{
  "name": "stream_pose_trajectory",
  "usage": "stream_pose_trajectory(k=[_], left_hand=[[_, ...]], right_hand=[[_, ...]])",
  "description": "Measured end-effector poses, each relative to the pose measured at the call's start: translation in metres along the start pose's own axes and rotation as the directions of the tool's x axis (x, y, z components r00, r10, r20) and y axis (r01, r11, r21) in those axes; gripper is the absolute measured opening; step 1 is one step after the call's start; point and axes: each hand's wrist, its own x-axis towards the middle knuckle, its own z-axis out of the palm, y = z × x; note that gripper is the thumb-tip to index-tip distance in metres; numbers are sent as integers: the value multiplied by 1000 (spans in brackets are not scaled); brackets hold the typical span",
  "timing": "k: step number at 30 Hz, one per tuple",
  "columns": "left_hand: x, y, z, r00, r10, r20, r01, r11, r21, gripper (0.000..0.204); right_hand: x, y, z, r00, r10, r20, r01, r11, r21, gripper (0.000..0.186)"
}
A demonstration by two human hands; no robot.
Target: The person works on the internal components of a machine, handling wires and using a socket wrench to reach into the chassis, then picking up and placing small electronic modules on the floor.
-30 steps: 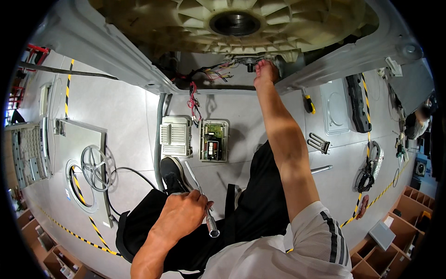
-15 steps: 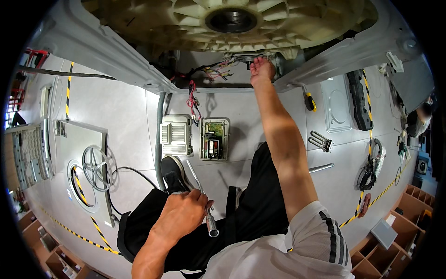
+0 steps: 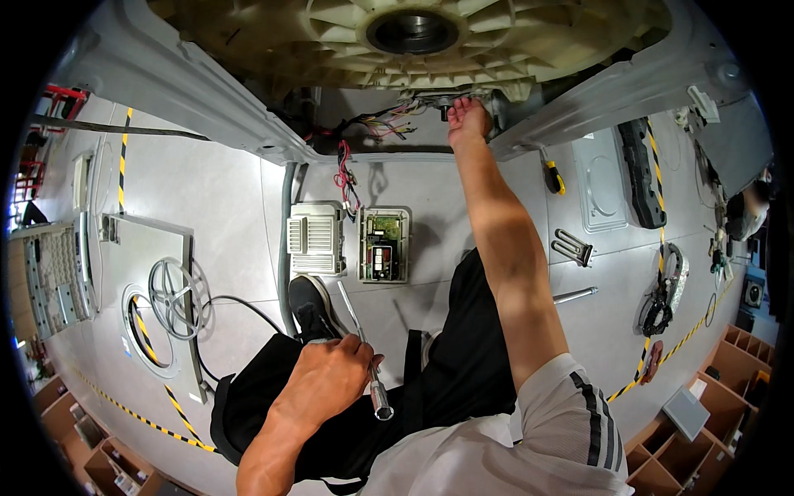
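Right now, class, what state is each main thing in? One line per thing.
Left hand: closed around the socket wrench
Right hand: near the tub, fingers bent, grip unclear
Tub: exposed
Circuit board: uncovered
Coloured wires: some ends loose
Screwdriver: on the floor
Heating element: on the floor

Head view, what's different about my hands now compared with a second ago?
Your right hand has shifted slightly left, closer to the small black part under the drum; whether it touches it, I can't tell. Nothing was visibly picked up or let go. Your left hand still grips the socket wrench, and the yellow-handled screwdriver on the floor stayed put.
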Motion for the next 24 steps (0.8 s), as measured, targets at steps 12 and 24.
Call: stream_pose_trajectory(k=[12,24], left_hand=[[-3,-1,1,1000,5,2,-5,1000,5,20],[-4,-2,6,1000,0,9,0,1000,15,19]], right_hand=[[-3,0,4,1000,16,-17,-16,1000,13,20],[-11,1,4,998,4,-66,1,998,64,24]])
